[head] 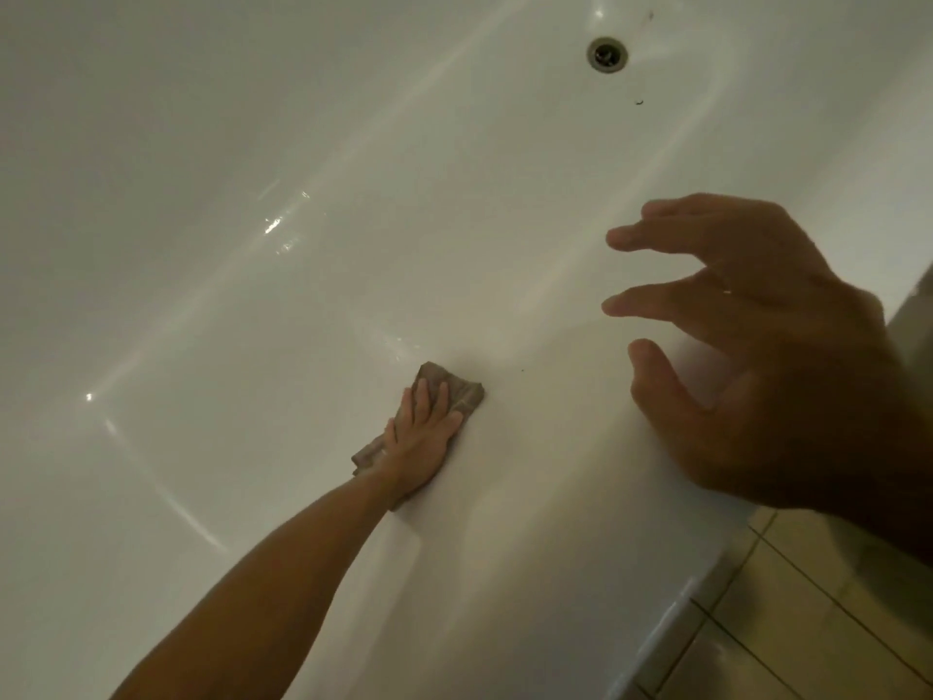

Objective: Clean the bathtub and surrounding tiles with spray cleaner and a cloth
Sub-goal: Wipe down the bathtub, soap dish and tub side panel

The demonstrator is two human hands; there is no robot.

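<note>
Wiping inside the white bathtub (252, 144)

The tub's edges run out of view. The right hand (767, 356) hovers near the camera, blurred, fingers spread, holding nothing. The left hand (421, 442) presses flat fingers on the brown cloth (462, 391) against the tub's inner wall; drain (608, 54) beyond, tiles (787, 623) lower right.

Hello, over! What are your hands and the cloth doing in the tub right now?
Left hand flat on cloth, pressing tub wall. Right hand open, holding nothing. Nothing blocking.
</note>
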